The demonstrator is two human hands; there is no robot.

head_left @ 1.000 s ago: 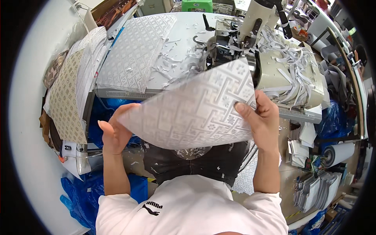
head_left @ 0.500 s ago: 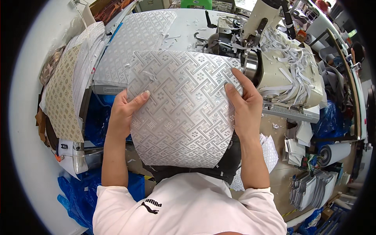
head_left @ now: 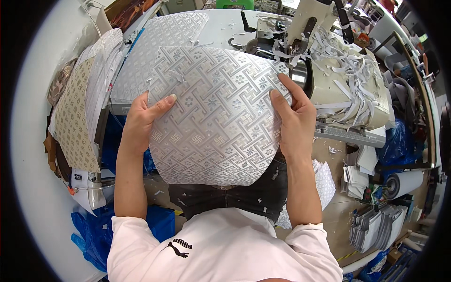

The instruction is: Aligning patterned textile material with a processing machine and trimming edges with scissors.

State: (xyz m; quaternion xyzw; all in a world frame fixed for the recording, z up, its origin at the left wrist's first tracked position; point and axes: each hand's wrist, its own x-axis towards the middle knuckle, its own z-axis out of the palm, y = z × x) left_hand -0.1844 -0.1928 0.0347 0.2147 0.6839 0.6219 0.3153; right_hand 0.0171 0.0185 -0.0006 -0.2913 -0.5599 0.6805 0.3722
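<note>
Between my two hands is a large silver-white patterned sheet (head_left: pixel 216 117) with a geometric and floral design. My left hand (head_left: pixel 148 115) grips its left edge, thumb on top and the other fingers underneath. On the opposite edge my right hand (head_left: pixel 296 110) holds it the same way, index finger stretched along the upper right side. A small scrap (head_left: pixel 177 76) lies on the sheet's upper left. The sheet is above my lap, with its far part over the table edge. Just beyond its upper right corner is a beige sewing-type machine (head_left: pixel 345 94), whose working area is partly hidden.
Similar patterned sheets (head_left: pixel 159 42) lie on the table at the far left. White cut strips (head_left: pixel 354 82) cover the machine. Stacked sheets with a beige patterned one (head_left: pixel 75 117) lean at left. On the right floor stand grey bundles (head_left: pixel 376 225) and a roll (head_left: pixel 401 184).
The sheet has shifted away from my body and slightly left, its near edge uncovering more of my lap. Both hands keep their hold, and the left one has moved a little outward.
</note>
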